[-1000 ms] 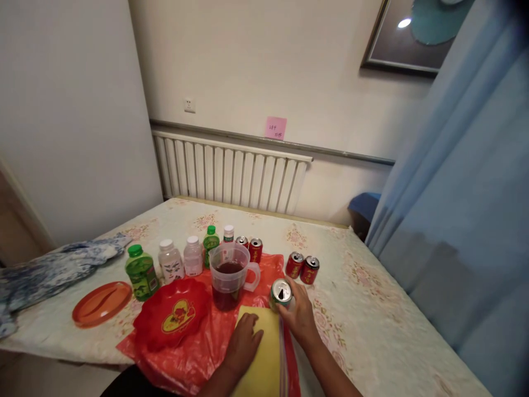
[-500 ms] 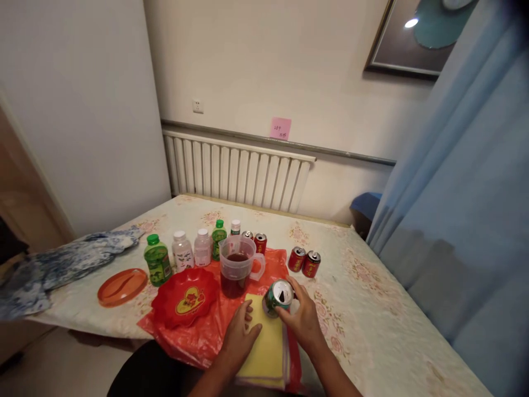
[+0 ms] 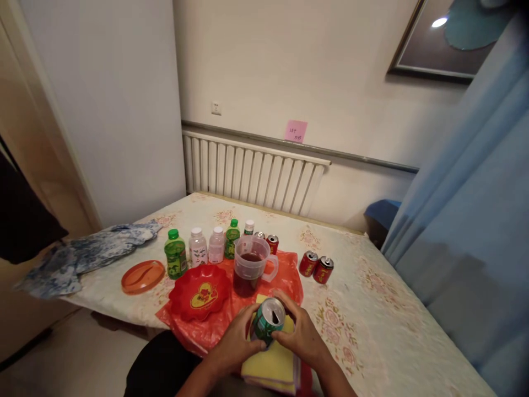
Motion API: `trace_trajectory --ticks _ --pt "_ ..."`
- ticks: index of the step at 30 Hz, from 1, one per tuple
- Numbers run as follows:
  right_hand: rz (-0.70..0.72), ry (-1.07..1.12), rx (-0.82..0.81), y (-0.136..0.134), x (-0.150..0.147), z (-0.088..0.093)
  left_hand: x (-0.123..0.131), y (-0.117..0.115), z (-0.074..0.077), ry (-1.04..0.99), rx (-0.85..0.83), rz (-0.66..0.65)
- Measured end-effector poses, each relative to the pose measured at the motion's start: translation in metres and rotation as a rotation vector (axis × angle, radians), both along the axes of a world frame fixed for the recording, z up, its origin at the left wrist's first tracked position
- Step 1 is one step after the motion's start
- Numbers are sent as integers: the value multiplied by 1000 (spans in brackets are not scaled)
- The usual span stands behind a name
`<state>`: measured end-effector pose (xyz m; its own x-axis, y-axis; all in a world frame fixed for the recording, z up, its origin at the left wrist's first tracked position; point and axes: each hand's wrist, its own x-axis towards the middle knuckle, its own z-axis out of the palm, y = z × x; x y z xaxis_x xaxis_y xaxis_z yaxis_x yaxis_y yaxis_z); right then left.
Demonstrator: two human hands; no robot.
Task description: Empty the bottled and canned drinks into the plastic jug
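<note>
A green drink can (image 3: 268, 318) with an opened silver top is held between both hands, tilted slightly, above a yellow cloth (image 3: 270, 366). My left hand (image 3: 239, 342) wraps the can's left side, thumb across its front. On the other side my right hand (image 3: 300, 331) grips it, thumb at the lower front and fingers behind. Just beyond stands a clear plastic measuring jug (image 3: 253, 262) with dark brown liquid inside, its handle to the right. To the left of the jug lies a red scalloped plate (image 3: 182, 292) with a yellow emblem.
Several bottles, among them a green one (image 3: 176, 256), line up behind the plate. Red cans (image 3: 323, 270) stand right of the jug and behind it. An orange lid (image 3: 142, 277) and a blue-white cloth (image 3: 111, 248) lie left. A red plastic sheet (image 3: 198, 336) covers the table's front part.
My left hand has moved from beside the can to close around it. The can has come left and nearer to me in my right hand. The whole view has shifted slightly.
</note>
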<state>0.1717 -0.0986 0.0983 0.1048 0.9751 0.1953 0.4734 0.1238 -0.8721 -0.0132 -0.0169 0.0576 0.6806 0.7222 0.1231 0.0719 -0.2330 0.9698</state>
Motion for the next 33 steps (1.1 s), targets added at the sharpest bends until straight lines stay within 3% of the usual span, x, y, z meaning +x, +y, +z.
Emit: trace_trajectory --ticks 7,14,20,23,29,33 --pt "183 224 -61 3 -5 -4 -20 -13 21 -51 -195 -145" --pt "241 269 -147 7 -17 -6 -35 -11 -2 -169 -315 -210" --pt "227 257 -181 16 -24 -7 -41 -12 -13 -185 -363 -152" --pt "127 348 -114 32 -13 -8 -44 -13 -18 -195 -404 -90" --pt "-382 313 140 80 32 -12 -54 -14 -17 -223 -455 -18" --pt "-428 258 202 109 47 -16 -58 -13 -18 -207 -476 39"
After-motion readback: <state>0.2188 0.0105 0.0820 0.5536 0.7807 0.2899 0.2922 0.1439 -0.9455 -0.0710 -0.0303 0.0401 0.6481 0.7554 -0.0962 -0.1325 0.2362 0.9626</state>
